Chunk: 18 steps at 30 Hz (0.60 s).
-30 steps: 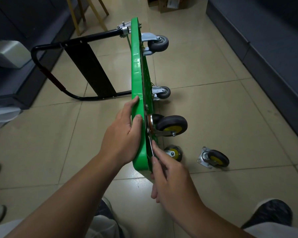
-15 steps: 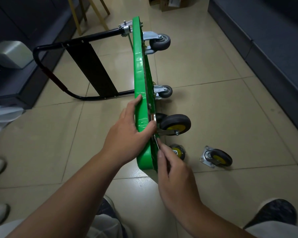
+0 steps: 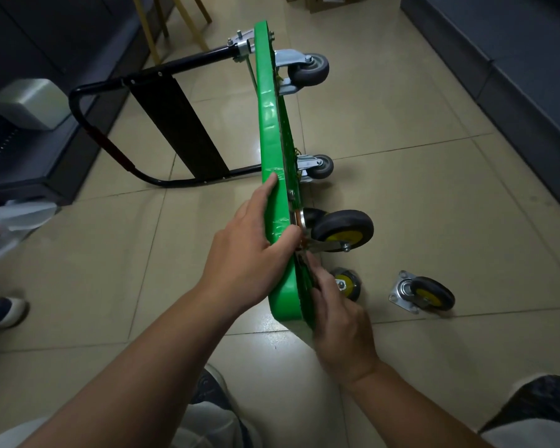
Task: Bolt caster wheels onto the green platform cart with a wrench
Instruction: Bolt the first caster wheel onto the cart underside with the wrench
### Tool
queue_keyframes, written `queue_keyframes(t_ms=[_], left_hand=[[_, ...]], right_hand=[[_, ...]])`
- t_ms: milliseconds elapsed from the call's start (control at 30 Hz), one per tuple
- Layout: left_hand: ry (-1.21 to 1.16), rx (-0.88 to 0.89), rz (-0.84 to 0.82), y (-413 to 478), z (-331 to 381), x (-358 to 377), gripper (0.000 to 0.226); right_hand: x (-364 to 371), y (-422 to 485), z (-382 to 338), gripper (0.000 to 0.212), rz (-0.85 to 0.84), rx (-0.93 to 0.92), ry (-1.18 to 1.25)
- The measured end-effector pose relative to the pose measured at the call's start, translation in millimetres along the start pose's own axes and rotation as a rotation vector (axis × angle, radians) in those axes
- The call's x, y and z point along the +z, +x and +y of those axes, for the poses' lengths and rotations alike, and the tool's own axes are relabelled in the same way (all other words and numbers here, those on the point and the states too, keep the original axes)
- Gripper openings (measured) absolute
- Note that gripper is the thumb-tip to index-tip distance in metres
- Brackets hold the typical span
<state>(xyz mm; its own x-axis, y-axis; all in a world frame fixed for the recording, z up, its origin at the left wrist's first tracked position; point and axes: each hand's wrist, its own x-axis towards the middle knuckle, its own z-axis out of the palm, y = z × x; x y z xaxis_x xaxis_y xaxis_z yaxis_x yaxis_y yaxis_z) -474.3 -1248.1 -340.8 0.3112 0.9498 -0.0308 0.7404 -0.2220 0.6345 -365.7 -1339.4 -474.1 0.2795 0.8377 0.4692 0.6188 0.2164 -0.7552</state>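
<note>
Head view: left hand (image 3: 249,253) around cart (image 3: 269,108)

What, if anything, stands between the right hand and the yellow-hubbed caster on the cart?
Nothing visible does. The right hand lies along the underside of the cart, its fingertips right at the plate of the caster. The left hand grips the cart edge beside it, not across the path.

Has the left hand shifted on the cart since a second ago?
Yes. The left hand slid its thumb rightward across the green cart edge, toward the yellow-hub caster.
</note>
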Motion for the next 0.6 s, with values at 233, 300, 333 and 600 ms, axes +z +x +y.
queue_keyframes(t_ms=[233,300,333,600], left_hand=[[-0.003,0.001,0.006,-1,0,-4,0.079],[-0.007,-0.002,0.002,-1,1,-4,0.08],[-0.004,-0.001,-0.002,-2,1,-4,0.081],[-0.001,-0.001,-0.015,3,-4,-7,0.077]], right_hand=[[12,5,22,0.032,-0.109,-0.025,0.011],[15,11,31,0.037,-0.091,-0.074,-0.078],[18,15,37,0.043,-0.063,-0.098,-0.12],[40,23,54,0.022,-0.096,-0.125,-0.205]])
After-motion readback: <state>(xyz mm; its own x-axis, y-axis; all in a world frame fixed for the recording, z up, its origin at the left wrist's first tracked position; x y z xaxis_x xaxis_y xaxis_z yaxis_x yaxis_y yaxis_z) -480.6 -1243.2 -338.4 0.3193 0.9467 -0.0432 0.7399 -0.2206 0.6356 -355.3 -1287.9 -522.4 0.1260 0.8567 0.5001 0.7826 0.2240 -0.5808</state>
